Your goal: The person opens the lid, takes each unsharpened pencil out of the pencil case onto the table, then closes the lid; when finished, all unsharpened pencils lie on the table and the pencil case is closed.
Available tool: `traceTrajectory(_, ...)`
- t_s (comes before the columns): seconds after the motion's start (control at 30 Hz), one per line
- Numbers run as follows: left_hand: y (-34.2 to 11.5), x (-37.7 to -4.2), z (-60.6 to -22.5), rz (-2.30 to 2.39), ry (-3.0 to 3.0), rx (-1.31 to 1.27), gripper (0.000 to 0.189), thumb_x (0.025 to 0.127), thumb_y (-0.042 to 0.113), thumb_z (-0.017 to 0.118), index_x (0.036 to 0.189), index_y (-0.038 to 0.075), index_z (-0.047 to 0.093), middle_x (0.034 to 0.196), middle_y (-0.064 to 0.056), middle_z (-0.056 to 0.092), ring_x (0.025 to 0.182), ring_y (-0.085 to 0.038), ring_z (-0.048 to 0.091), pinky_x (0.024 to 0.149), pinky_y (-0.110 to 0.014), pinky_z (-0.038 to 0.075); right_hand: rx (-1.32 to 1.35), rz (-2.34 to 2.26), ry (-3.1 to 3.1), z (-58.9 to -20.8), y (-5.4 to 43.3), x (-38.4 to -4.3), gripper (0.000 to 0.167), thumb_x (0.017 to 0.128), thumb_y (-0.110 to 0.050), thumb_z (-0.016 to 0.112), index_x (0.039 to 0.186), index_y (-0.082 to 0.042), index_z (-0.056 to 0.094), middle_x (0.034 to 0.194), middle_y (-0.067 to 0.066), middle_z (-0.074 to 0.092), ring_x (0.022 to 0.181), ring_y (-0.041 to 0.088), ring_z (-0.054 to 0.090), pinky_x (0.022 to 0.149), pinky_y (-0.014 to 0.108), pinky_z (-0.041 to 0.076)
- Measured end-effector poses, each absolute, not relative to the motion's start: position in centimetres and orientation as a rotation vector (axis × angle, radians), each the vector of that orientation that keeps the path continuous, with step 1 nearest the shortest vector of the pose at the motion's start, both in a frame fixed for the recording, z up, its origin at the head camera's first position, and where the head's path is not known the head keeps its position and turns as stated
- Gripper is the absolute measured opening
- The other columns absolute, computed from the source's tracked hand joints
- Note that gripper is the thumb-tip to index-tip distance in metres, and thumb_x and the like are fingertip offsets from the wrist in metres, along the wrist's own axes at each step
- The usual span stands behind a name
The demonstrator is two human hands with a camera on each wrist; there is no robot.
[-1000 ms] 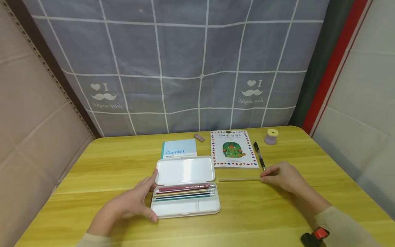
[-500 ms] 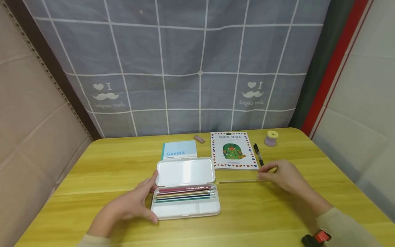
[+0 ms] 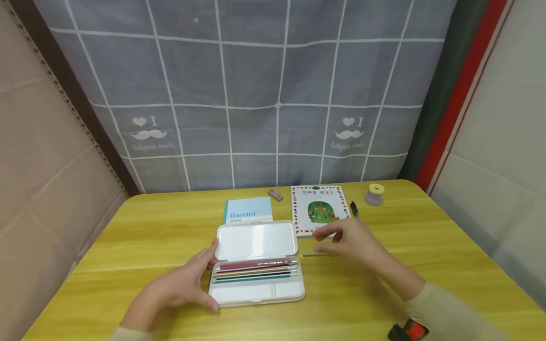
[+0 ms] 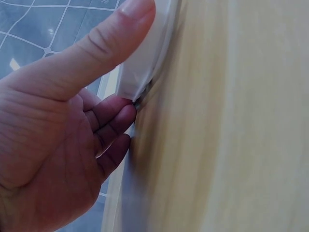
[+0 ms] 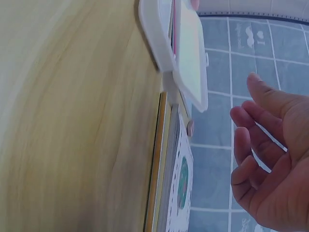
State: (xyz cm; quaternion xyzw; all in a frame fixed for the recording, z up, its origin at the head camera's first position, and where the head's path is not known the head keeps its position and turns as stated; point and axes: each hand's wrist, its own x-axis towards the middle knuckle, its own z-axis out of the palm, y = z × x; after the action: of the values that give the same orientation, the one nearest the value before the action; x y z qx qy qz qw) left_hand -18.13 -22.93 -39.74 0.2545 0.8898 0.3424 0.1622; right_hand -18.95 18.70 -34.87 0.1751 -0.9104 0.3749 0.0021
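Right hand (image 3: 347,239) first: find it raised above the surface (image 3: 162,222), with thumb and fingers loosely bent and parted, gripping nothing. Look for the left hand (image 3: 183,282) round the left end of the case (image 3: 241,294), holding it between thumb at the near corner and fingers further back. Find the stick (image 3: 311,255) just right of the case, with a left end roughly parallel to the far edge of the surface and the rest masked by the right hand in the head view.

To pick it up well, probably best to lower thumb and fingertip on opposite sides near its middle, pinch lightly and lift level, given a thin shape likely to roll. Meanwhile, brace the case firmly against any nudge from the stick's tip.

Mind the book (image 3: 320,206) just beyond the right hand, with its near side partly overlapped, and the pen (image 3: 354,209) beside it, partly hidden. Toward the far edge, note also the eraser (image 3: 276,194) and, near the far right corner, the yellow-topped piece (image 3: 374,194). Nearer, left of the book, see the notebook (image 3: 248,207), partly covered by the open lid (image 3: 256,239), and pencils (image 3: 256,264) in the back compartment of the case
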Motion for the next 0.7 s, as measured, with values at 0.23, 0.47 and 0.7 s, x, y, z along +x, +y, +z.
traceTrajectory(0.23,-23.2,-18.0,-40.2,0.978,2.539,0.722,0.148,0.066,0.043,0.097,0.166,0.003,-0.003,0.13,0.003,0.055,0.128,-0.022,0.045,0.119,-0.025,0.023,0.603,1.198,-2.875,-35.2,16.3,-19.1,0.039,0.083,-0.024,0.09,0.117,-0.008,0.079,0.102,-0.001,0.079,0.072,0.012,0.06,0.063,0.026,0.049)
traceTrajectory(0.47,-23.3,-18.2,-40.1,0.972,2.546,0.72,0.148,0.065,0.044,0.097,0.166,0.003,-0.003,0.128,0.004,0.055,0.126,-0.02,0.046,0.119,-0.025,0.024,0.649,1.215,-2.891,-36.3,14.8,-19.3,0.032,0.083,-0.023,0.09,0.111,-0.01,0.081,0.103,0.0,0.079,0.068,0.011,0.057,0.061,0.025,0.048)
traceTrajectory(0.7,-22.9,-18.3,-39.9,0.976,2.528,0.659,0.151,0.064,0.043,0.098,0.167,0.005,-0.005,0.13,0.001,0.053,0.129,-0.023,0.044,0.122,-0.049,0.023,0.697,1.222,-2.945,-37.4,13.9,-19.1,0.029,0.086,-0.023,0.087,0.111,-0.012,0.081,0.107,-0.001,0.079,0.068,0.01,0.055,0.062,0.024,0.047)
